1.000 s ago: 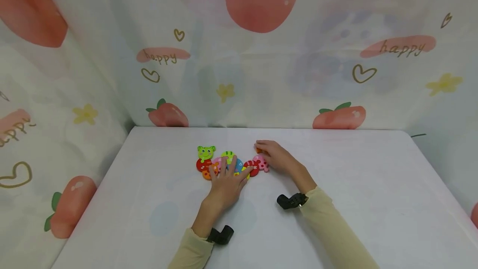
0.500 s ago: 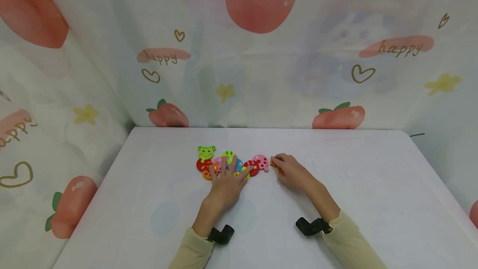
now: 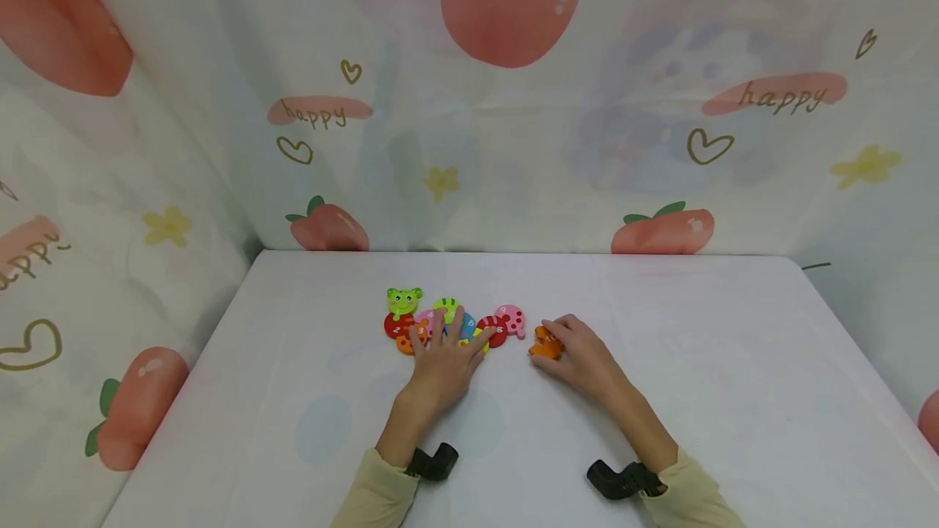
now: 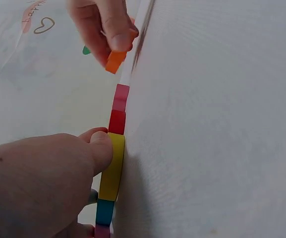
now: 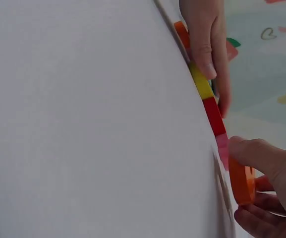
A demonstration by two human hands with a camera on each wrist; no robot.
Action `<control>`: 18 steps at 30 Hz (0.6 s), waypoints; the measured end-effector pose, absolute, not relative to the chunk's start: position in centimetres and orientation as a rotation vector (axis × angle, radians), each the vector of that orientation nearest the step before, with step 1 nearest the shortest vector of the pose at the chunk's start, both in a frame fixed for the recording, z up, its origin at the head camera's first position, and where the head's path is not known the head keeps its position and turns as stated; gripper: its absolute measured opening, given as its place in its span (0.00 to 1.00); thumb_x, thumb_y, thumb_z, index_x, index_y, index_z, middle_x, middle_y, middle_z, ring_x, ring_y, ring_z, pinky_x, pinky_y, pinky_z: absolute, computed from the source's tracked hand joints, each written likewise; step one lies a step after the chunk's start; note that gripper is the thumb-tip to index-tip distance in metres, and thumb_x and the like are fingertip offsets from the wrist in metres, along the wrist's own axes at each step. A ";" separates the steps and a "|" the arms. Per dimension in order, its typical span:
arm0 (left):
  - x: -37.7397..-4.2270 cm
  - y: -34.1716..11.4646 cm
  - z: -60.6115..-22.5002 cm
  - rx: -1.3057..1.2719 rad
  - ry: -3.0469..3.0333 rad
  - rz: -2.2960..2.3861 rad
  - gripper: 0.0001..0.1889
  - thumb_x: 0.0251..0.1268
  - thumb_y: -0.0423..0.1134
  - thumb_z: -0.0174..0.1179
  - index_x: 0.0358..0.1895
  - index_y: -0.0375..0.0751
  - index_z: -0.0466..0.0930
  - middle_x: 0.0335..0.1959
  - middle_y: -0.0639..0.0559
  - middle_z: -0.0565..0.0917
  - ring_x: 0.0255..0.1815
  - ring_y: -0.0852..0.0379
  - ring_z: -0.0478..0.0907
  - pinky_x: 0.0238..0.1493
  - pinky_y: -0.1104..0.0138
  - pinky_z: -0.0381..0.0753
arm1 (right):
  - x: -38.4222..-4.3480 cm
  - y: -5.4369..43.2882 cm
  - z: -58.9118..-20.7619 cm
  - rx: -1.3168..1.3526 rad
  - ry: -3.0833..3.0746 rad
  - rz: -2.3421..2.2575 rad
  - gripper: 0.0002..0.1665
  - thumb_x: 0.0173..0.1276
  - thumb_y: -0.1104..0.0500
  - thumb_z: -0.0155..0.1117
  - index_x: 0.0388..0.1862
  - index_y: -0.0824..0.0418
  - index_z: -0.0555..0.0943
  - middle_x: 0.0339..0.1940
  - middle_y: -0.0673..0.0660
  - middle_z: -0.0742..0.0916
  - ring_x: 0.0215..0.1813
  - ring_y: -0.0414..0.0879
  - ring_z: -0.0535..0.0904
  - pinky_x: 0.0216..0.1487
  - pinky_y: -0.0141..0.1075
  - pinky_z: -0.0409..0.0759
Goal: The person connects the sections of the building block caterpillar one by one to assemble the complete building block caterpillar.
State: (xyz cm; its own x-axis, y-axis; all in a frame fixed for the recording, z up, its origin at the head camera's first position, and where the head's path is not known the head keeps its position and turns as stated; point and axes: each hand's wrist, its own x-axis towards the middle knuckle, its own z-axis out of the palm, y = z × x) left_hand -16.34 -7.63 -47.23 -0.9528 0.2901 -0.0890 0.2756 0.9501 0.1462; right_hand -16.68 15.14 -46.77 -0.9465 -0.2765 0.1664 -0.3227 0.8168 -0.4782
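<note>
A caterpillar puzzle (image 3: 495,331) of coloured, numbered pieces lies joined in a row on the white table, with a green smiling head piece (image 3: 403,301) at its left end. My left hand (image 3: 443,363) rests on the middle of the row, fingers spread, covering parts of several pieces. To the right of the pink spotted piece (image 3: 511,319), my right hand (image 3: 584,357) pinches an orange puzzle piece (image 3: 546,344) between thumb and fingers. A gap separates that orange piece from the row. In the left wrist view my thumb touches the edge of the yellow piece (image 4: 112,166).
The white table (image 3: 704,381) stretches out on all sides of the puzzle. Behind it hangs a printed curtain (image 3: 528,145) with fruit and lettering. Each wrist wears a black camera (image 3: 434,461).
My right hand has drawn back from behind the pink piece toward the right and nearer to me, bringing the orange piece along and turning it. My left hand has stayed put.
</note>
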 end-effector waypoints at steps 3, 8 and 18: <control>-16.3 -7.7 -47.2 0.445 2.997 0.199 0.26 0.73 0.55 0.48 0.72 0.73 0.59 0.80 0.44 0.52 0.80 0.35 0.44 0.67 0.28 0.50 | -16.8 13.9 -47.0 0.375 -2.850 0.827 0.32 0.54 0.50 0.77 0.53 0.67 0.82 0.41 0.59 0.82 0.39 0.44 0.75 0.41 0.36 0.84; -16.3 -7.8 -47.2 0.452 3.010 0.194 0.26 0.73 0.55 0.48 0.72 0.73 0.59 0.79 0.44 0.52 0.79 0.34 0.45 0.67 0.27 0.50 | -17.2 11.7 -47.4 0.193 -2.858 0.851 0.33 0.53 0.46 0.77 0.50 0.68 0.82 0.39 0.61 0.81 0.39 0.48 0.77 0.44 0.40 0.86; -16.3 -7.6 -47.3 0.449 3.032 0.165 0.26 0.72 0.55 0.49 0.72 0.72 0.59 0.79 0.44 0.53 0.79 0.34 0.46 0.67 0.28 0.51 | -17.4 10.0 -47.5 0.048 -2.824 0.805 0.34 0.53 0.45 0.77 0.46 0.72 0.82 0.37 0.63 0.80 0.35 0.50 0.75 0.41 0.41 0.84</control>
State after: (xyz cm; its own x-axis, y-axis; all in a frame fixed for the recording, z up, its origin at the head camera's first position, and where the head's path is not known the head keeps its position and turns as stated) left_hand -16.26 -7.62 -47.31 -0.9546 0.2925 -0.0557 0.2848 0.9515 0.1166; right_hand -17.42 9.98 -47.47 -0.9786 0.0248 0.2043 -0.0867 0.8508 -0.5184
